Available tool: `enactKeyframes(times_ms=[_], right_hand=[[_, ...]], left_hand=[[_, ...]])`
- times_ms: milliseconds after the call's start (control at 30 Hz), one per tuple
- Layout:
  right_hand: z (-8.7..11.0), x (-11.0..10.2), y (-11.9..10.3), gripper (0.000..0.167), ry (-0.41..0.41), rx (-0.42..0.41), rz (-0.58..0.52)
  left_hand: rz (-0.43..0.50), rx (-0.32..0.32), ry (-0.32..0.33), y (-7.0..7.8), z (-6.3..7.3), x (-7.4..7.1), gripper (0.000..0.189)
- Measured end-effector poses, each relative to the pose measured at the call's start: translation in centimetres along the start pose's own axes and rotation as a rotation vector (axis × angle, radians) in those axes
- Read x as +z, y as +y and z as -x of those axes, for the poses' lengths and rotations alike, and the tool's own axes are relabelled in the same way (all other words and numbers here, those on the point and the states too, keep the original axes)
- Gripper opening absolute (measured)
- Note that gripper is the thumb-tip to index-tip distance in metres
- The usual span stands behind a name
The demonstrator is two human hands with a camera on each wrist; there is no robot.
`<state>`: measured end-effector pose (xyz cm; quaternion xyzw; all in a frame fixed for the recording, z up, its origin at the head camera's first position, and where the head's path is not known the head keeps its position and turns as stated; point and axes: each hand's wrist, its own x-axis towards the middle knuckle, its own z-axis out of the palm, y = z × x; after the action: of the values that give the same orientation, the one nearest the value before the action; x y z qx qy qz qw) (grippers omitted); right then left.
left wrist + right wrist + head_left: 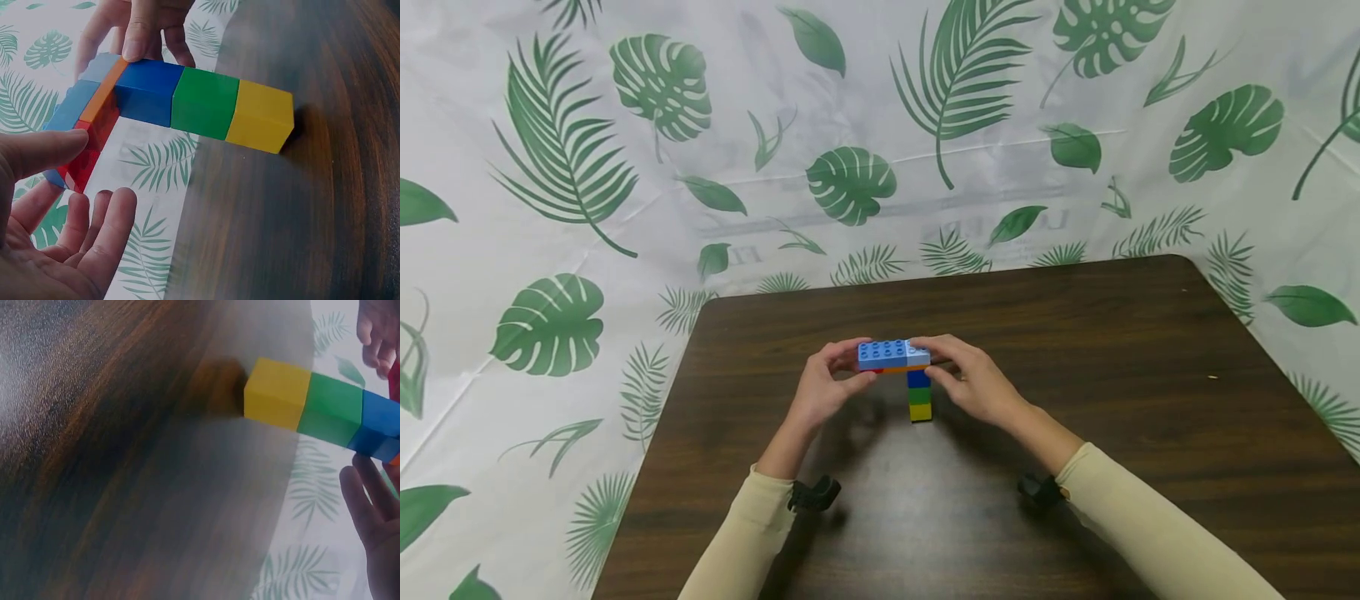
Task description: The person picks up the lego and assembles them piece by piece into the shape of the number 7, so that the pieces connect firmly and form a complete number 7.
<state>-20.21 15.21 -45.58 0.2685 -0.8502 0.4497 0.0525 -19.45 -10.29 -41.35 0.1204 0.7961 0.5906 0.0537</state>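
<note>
A tower of stacked toy building bricks stands upright on the table. From the base it runs yellow brick [262, 117], green brick [205, 102], dark blue brick [150, 92], then a thin orange plate [103, 92]. Across the top lie a blue brick [882, 356] and a paler blue brick [917, 358], jutting out left past the column. A red brick [94, 137] hangs under the overhang. My left hand [827, 383] pinches the overhanging left end, thumb on the red brick. My right hand [973, 379] grips the top at the right end, thumb by the orange plate.
The dark wood-grain table [1112, 350] reaches away to a rounded far edge. Behind it hangs a white sheet with green leaf prints [850, 185]. A tiny pale speck [1213, 377] lies on the table to the right. Black wrist cameras [816, 493] sit at both sleeve cuffs.
</note>
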Motion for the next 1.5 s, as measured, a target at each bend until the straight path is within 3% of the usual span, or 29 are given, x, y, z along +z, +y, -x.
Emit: enactKeyframes(times_ms=[167, 300, 533, 700, 933, 1100, 1500], right_hand=[[0.1, -0.1, 0.1, 0.055, 0.042, 0.059, -0.092], [0.0, -0.3, 0.2, 0.045, 0.09, 0.129, -0.157], [0.3, -0.7, 0.4, 0.026, 0.125, 0.32, -0.201], [0.5, -0.8, 0.6, 0.025, 0.125, 0.392, -0.209], [0.9, -0.5, 0.8, 0.027, 0.1, 0.475, -0.265], [1.3, -0.1, 1.3, 0.029, 0.083, 0.527, -0.277], [1.7, 0.8, 2.5, 0.026, 0.071, 0.595, -0.217]], left_hand=[[0.06, -0.005, -0.016, -0.6, -0.4, 0.3, 0.047], [0.08, -0.024, -0.017, 0.4, -0.1, 0.4, 0.048], [0.114, -0.03, 0.025, -0.1, -0.2, 1.0, 0.046], [0.104, -0.031, 0.009, -0.6, -0.2, 1.3, 0.036], [0.092, -0.062, 0.026, -3.9, -1.0, 2.0, 0.035], [0.075, -0.099, 0.027, -4.7, -0.7, 2.4, 0.032], [0.031, -0.226, -0.124, -5.6, -0.4, 2.5, 0.04]])
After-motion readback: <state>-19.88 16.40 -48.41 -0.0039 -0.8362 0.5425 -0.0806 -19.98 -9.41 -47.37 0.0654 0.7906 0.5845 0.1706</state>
